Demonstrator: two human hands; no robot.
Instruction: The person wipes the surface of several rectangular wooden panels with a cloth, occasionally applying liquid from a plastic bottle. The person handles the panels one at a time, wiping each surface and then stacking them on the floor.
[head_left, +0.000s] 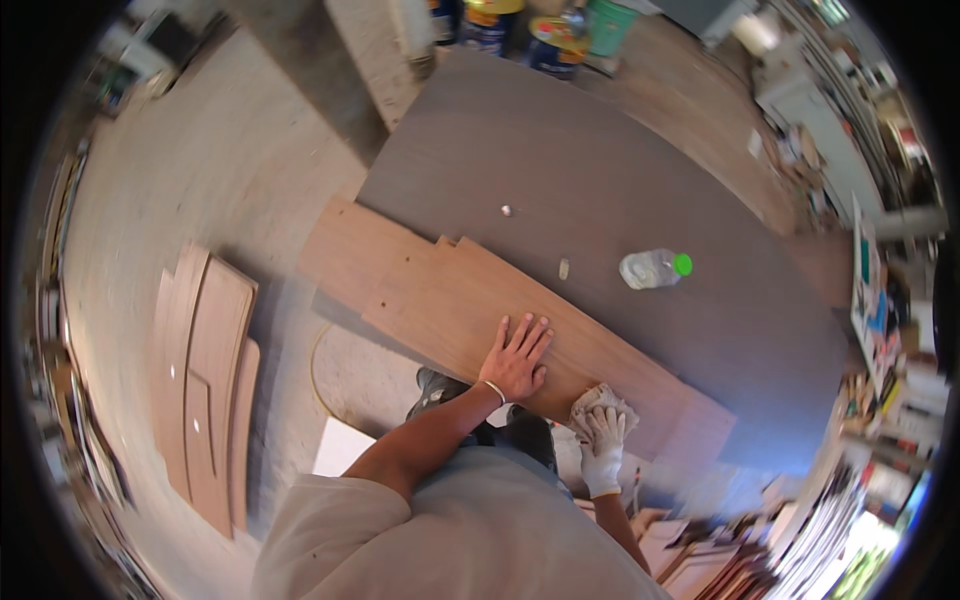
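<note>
A long brown wooden board [470, 290] with notches along its far edge lies across the near side of a dark grey table [480, 150]. My bare left hand [517, 362] rests flat on the board, its fingers spread, a bangle at the wrist. Farther right, my right hand [603, 455], in a white glove, presses a crumpled beige rag [598, 405] against the board's near edge. Several small dark holes show toward the board's left end. Beyond the board stand or lie a clear bottle with a green cap [655, 269] and a small pale piece [564, 268].
Several brown wooden panels [205, 380] lean together at the left. A grey post [310, 70] rises by the table's far left corner. Paint cans [556, 47] and a green bucket [608, 28] stand past the far edge. Stacked boards [710, 560] lie at lower right.
</note>
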